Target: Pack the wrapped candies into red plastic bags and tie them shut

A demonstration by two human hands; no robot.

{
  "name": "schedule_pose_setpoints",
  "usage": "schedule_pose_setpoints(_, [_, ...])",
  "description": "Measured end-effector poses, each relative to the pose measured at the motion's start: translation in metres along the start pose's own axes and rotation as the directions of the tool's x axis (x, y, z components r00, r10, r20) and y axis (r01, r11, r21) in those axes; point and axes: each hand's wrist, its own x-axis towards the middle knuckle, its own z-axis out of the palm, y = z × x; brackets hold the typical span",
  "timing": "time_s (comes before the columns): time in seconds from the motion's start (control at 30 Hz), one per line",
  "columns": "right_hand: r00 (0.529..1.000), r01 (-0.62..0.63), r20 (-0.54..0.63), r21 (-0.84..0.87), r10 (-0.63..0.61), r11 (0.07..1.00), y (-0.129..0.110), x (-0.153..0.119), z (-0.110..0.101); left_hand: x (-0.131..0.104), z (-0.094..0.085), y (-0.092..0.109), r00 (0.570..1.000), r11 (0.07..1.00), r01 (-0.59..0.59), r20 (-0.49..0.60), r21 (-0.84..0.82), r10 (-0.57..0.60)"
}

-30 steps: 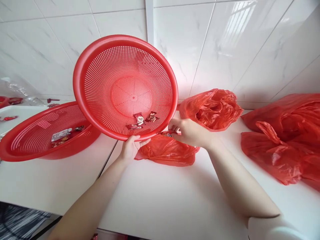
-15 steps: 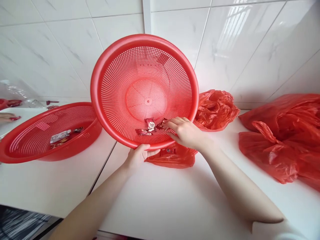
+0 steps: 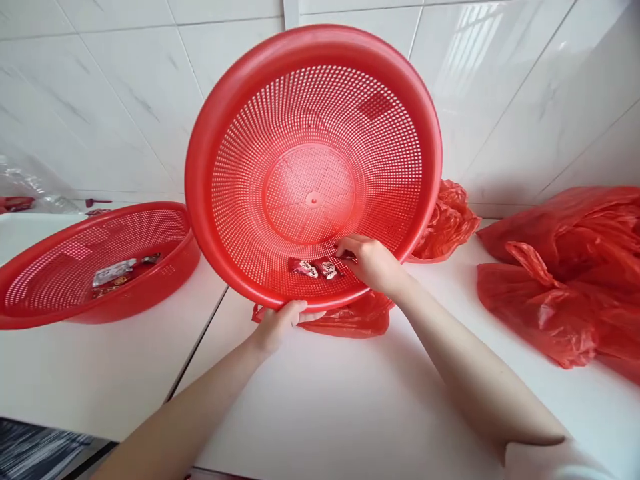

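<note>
A large red plastic mesh basket (image 3: 199, 193) is tipped up toward me, its open mouth facing my way. My left hand (image 3: 276, 325) is closed on its lower rim, thumb over the edge and fingers underneath. Down on the lower inside wall lie small wrapped snack packets (image 3: 304, 268), dark red with pale print. My right hand (image 3: 374, 263) reaches inside at the lower right, fingers pinched around another small dark red snack packet (image 3: 345, 255), mostly covered by the fingers. Behind and below the basket, a red plastic bag (image 3: 350, 321) rests on the white table (image 3: 320, 393), partly hidden.
On the left stands a second red mesh basket (image 3: 150, 283) with a few wrapped packets (image 3: 114, 272) in it. Crumpled red bags (image 3: 453, 223) and fuller red bags (image 3: 555, 300) sit to the right. A tiled wall (image 3: 115, 87) closes off the back.
The basket has come up and closer, tipping further toward me. The packets have shifted inside it, and my right fingers have pinched one. The other person's hand at far left has left view.
</note>
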Motion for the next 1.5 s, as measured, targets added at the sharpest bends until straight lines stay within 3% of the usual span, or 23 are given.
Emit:
schedule_pose_setpoints(0.13, [0.999,0.042,0.017,0.040,-0.042,0.998,0.000,0.001,-0.002,0.002,0.001,0.007,0.997,0.994,-0.080,-0.004,0.072,0.080])
schedule_pose_setpoints(0.23, [0.991,0.050,0.123,-0.025,-0.047,0.998,-0.003,-0.002,-0.014,0.003,0.002,0.009,0.997,0.995,-0.074,-0.018,0.071,0.075])
schedule_pose_setpoints(0.37, [0.974,0.021,0.227,0.026,-0.026,0.999,-0.002,-0.005,-0.025,0.004,0.003,0.011,0.997,0.994,-0.074,-0.026,0.075,0.076])
schedule_pose_setpoints(0.47, [0.980,0.006,0.198,0.037,-0.013,0.999,0.004,-0.005,-0.027,0.004,0.001,0.012,0.997,0.991,-0.077,-0.006,0.107,0.078])
schedule_pose_setpoints(0.6, [0.998,-0.046,0.046,-0.005,0.046,0.999,0.005,-0.003,-0.028,0.006,-0.002,0.016,0.995,0.988,-0.093,-0.011,0.126,0.095])
schedule_pose_setpoints(0.73, [0.999,-0.028,-0.012,0.180,0.030,0.983,-0.005,-0.005,-0.039,0.010,-0.006,0.024,0.982,0.980,-0.167,-0.072,0.110,0.176])
schedule_pose_setpoints(0.9, [0.980,-0.023,0.193,0.330,-0.044,0.944,-0.014,-0.010,-0.041,0.015,-0.011,0.033,0.942,0.952,-0.281,-0.152,0.122,0.298])
schedule_pose_setpoints(1.0, [0.966,0.017,0.241,0.285,-0.089,0.958,-0.014,-0.010,-0.033,0.016,-0.011,0.034,0.942,0.949,-0.289,-0.141,0.124,0.305])
schedule_pose_setpoints(1.23, [0.994,0.100,0.033,0.045,-0.101,0.994,-0.014,-0.004,-0.021,0.012,-0.007,0.028,0.968,0.972,-0.209,-0.121,0.111,0.222])
schedule_pose_setpoints(1.37, [0.992,0.079,0.113,-0.168,-0.060,0.983,-0.007,-0.004,-0.010,0.009,-0.008,0.019,0.989,0.985,-0.114,-0.083,0.127,0.125])
schedule_pose_setpoints(1.5, [0.978,-0.032,0.199,-0.153,0.063,0.988,-0.002,-0.004,-0.004,0.009,-0.008,0.014,0.993,0.985,-0.089,-0.065,0.147,0.100])
